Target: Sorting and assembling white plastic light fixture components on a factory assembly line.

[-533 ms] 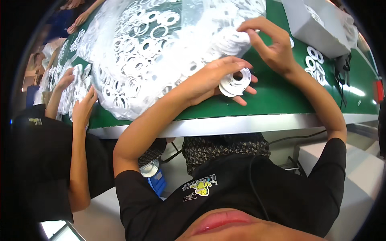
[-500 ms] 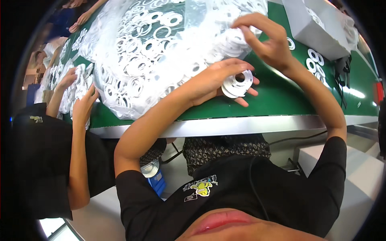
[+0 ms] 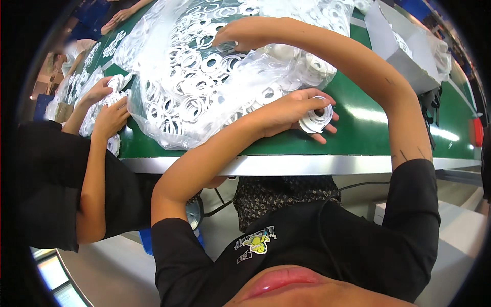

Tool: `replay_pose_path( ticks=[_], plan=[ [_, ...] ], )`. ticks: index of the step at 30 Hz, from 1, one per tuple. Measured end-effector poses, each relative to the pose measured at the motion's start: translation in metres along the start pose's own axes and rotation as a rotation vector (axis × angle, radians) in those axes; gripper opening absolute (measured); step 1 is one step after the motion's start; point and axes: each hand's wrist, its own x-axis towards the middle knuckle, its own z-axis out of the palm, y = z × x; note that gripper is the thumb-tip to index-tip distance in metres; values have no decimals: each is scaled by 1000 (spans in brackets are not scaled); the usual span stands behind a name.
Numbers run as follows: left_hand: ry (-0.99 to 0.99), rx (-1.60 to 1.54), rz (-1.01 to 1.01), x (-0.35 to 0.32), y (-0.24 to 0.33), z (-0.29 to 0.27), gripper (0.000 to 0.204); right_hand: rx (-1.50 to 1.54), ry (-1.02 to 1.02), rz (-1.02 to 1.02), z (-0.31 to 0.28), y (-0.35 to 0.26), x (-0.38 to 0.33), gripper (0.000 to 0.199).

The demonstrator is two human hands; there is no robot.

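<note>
My left hand (image 3: 289, 110) is closed around a small stack of white flat rings (image 3: 313, 121), held above the green table near its front edge. The thumb lies over the top ring and the fingertips show beyond it. My right hand (image 3: 245, 33) reaches across to the left, over a clear plastic bag (image 3: 207, 137) spread on the table. Its fingers point down at the loose white rings (image 3: 192, 107) in the bag, with thumb and fingers apart. Whether a fingertip touches a ring is hard to make out.
A grey-white box (image 3: 391, 51) with white rings inside stands at the back right of the green table (image 3: 358, 138). Dark straps (image 3: 432, 105) hang beside it. On my left, a co-worker's hands (image 3: 110, 117) handle similar rings. Another person's hand (image 3: 118, 16) rests at the far left.
My right hand has swung from beside my left hand leftward over the rings in the bag. My left hand has shifted slightly right with its stack. The view has moved a little.
</note>
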Motion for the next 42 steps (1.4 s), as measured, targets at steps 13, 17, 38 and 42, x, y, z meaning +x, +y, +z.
replay_pose_path(
  ticks=[13, 17, 38, 42],
  plan=[
    [160, -247, 159, 0, -9, 1, 53, 493, 503, 457, -26, -69, -199, 34],
    [196, -202, 147, 3, -5, 4, 55, 443, 549, 424, -2, -81, -235, 43],
    [321, -7, 111, 3, -14, 34, 51, -5, 598, 641, 10, -117, -226, 78],
    [308, -8, 105, 1, -13, 34, 49, -44, 597, 617, 11, -116, -224, 77]
  ],
)
